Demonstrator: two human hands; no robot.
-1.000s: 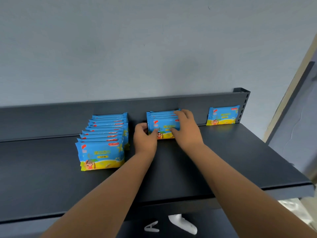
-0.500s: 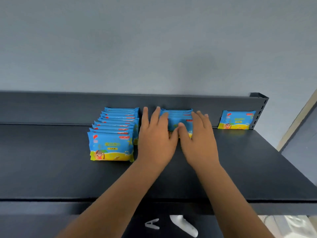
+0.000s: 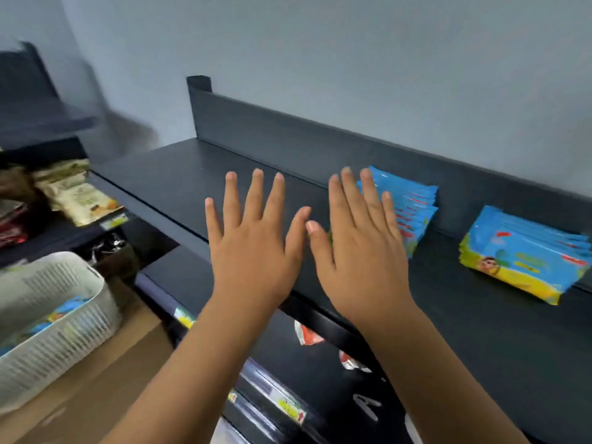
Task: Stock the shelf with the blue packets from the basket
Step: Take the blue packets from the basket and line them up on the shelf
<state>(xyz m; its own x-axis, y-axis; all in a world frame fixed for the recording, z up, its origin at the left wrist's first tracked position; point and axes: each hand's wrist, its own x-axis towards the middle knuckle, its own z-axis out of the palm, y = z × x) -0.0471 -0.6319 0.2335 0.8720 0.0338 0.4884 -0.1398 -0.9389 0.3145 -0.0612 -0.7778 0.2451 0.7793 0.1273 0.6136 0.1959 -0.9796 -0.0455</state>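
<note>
- Head view: your left hand and right hand are both spread flat, fingers splayed, holding nothing, above the shelf.
- Your right hand overlaps a row of packets standing on the shelf.
- Another row stands further right.
- Lower left, your basket holds a packet.
</note>
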